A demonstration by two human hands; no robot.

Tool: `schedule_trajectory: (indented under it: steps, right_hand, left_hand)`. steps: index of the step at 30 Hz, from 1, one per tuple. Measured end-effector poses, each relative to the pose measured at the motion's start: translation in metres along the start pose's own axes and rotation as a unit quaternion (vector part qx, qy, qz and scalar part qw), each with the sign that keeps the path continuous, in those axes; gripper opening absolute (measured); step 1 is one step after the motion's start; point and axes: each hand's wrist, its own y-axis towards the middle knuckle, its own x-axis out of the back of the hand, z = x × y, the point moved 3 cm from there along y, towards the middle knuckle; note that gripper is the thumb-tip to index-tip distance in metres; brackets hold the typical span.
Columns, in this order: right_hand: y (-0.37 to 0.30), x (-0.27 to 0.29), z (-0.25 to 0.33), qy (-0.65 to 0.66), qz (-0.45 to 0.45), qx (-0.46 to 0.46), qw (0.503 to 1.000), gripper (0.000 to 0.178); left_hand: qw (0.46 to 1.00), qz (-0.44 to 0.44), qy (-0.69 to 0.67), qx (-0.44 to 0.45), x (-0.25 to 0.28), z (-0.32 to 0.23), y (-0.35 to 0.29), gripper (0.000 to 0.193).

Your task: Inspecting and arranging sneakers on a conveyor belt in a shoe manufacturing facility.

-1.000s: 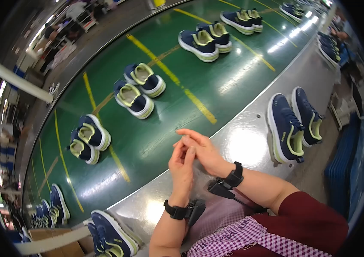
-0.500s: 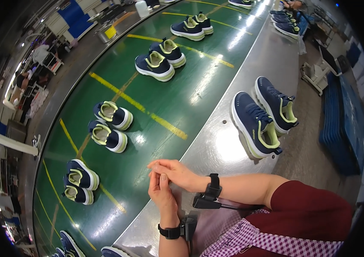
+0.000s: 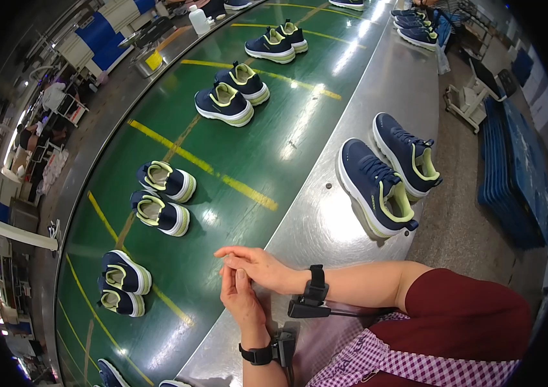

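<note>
My right hand lies across the fingertips of my left hand, both near the inner edge of the metal ledge. The right fingers stretch out flat to the left, and the left fingers point up beneath them. Nothing shows between the two hands, though their overlap hides some fingertips. Beyond them, on the ledge, rests a pair of navy sneakers with lime linings and white soles: a nearer sneaker and a farther sneaker. Neither hand touches them. Black straps with small devices circle both wrists.
A green conveyor belt with yellow lines carries several pairs of similar sneakers. Along its right side runs the metal ledge, with more sneakers at the far end. Stacked blue panels and a wheeled stand are at the right.
The view has shifted slightly, so the ledge sneakers appear a little farther left. My hands stay together, slightly lower and more to the left in the picture.
</note>
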Motion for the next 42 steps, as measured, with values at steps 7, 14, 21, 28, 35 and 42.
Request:
schedule_trajectory:
  steps: [7, 14, 21, 28, 35, 42]
  right_hand:
    - [-0.002, -0.007, -0.001, 0.02, 0.008, -0.013, 1.0, 0.037]
    - [-0.003, -0.012, 0.003, 0.003, 0.009, -0.018, 1.0, 0.035]
    - [-0.001, -0.015, -0.008, 0.013, 0.0, -0.033, 0.999, 0.037]
    - [-0.001, -0.02, -0.01, 0.025, -0.001, -0.027, 0.999, 0.038]
    - [0.0, -0.033, -0.016, 0.001, 0.023, -0.006, 1.0, 0.036]
    - [0.001, -0.033, -0.019, 0.033, 0.007, -0.045, 0.998, 0.036]
  left_hand:
    - [1.0, 0.002, 0.015, 0.01, 0.003, -0.007, -0.002, 0.042]
    - [1.0, 0.002, 0.011, 0.012, 0.008, -0.009, -0.005, 0.041]
    - [1.0, 0.002, 0.005, 0.007, 0.014, -0.008, -0.005, 0.044]
    - [1.0, 0.0, 0.01, 0.014, 0.022, -0.007, -0.007, 0.042]
    - [1.0, 0.002, 0.009, 0.012, 0.036, -0.007, -0.009, 0.04]
    - [1.0, -0.003, 0.002, 0.006, 0.038, -0.006, -0.008, 0.041]
